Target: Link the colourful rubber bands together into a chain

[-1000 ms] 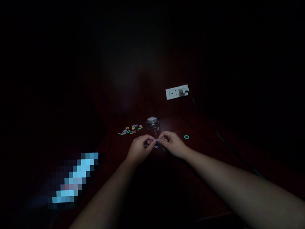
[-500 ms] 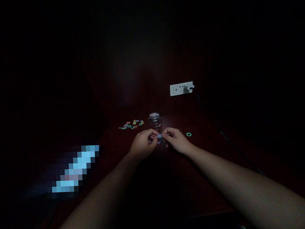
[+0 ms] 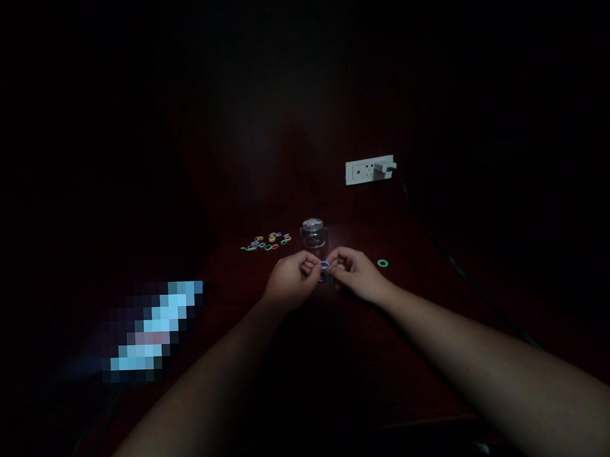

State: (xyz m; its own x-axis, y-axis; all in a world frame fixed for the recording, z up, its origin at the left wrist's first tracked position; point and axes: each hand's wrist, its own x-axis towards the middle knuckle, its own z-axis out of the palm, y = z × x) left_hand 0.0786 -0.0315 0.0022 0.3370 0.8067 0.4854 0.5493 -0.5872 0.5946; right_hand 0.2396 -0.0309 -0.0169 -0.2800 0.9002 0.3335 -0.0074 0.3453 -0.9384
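Between my two hands is a small light-blue ring-shaped band (image 3: 324,264), too small and dim to tell its exact kind. My left hand (image 3: 294,279) pinches its left side with thumb and fingertips. On the other side, the fingertips of my right hand (image 3: 355,272) are closed on it. A small purplish ring (image 3: 321,279) shows on the table just below the fingers, partly hidden. Behind the hands stands a clear lidded jar (image 3: 314,235). To the right of my right hand lies a flat teal ring (image 3: 383,263).
Several coloured rings (image 3: 268,246) lie loosely grouped left of the jar on the dark red table (image 3: 414,345). A glowing, pixelated screen (image 3: 158,330) is at the left. On the wall, a white socket (image 3: 369,170) holds a plug with a cable (image 3: 467,283) running down right.
The light-blue band has gone from a thin strip between the fingertips to a visible opened loop. Both hands keep their pinch. The whole view has shifted slightly, with things appearing higher and further right.
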